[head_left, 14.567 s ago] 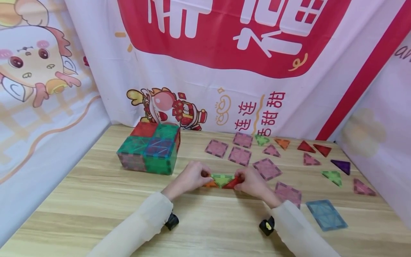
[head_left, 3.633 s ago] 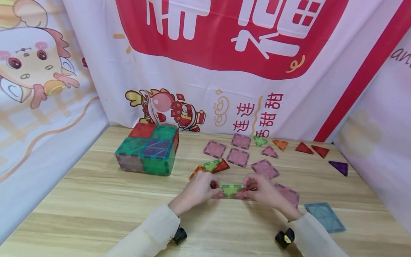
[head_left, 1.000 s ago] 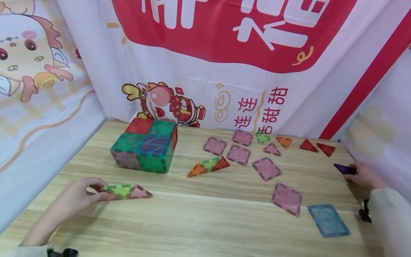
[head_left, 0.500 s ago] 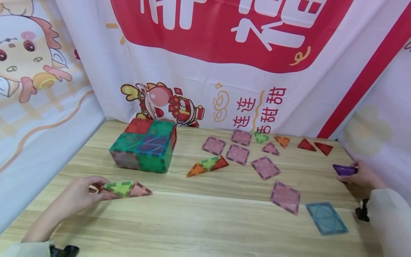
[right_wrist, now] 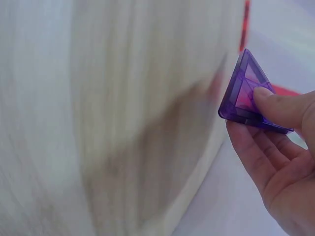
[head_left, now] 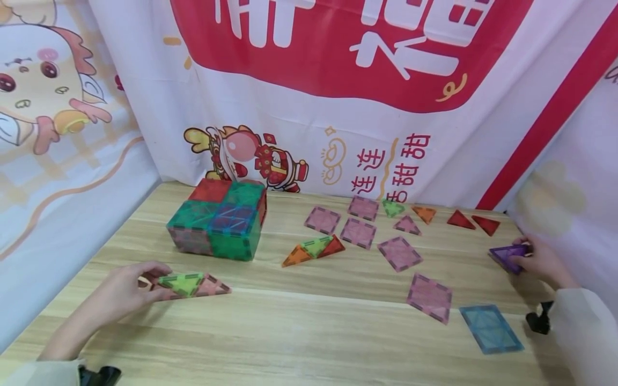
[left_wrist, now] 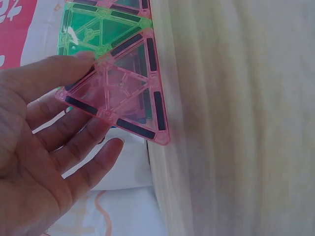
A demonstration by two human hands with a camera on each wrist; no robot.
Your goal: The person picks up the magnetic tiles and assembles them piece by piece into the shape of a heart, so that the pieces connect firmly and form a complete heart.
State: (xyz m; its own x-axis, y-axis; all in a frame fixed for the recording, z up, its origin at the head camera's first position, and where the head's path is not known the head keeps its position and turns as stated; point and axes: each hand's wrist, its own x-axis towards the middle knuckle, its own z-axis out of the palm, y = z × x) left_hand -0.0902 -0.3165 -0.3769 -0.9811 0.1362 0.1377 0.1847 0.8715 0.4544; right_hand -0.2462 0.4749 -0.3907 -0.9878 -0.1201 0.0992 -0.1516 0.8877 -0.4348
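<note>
At the table's left, my left hand [head_left: 118,292] pinches the end of a trapezoid strip of magnetic tiles, a green triangle [head_left: 182,284] between two pink triangles [head_left: 212,287]. In the left wrist view the thumb lies on the near pink triangle [left_wrist: 123,88], with fingers behind it. Far to the right, my right hand [head_left: 545,262] holds a purple triangle tile [head_left: 507,256] at the table edge. The right wrist view has the purple tile [right_wrist: 246,98] tilted up between thumb and fingers, off the tabletop. Another strip of orange, green and red triangles [head_left: 314,247] lies mid-table.
A box-shaped block of tiles [head_left: 234,244] stands at the back left. Several pink square tiles [head_left: 401,253] and loose triangles, including red ones [head_left: 461,219] and an orange one [head_left: 425,214], lie toward the back right. A blue tile [head_left: 491,328] lies at the front right.
The orange-green-red strip, earlier between both hands, now lies on the table. My left hand has carried the pink-green strip left. My right hand has picked up the purple triangle and turned it.
</note>
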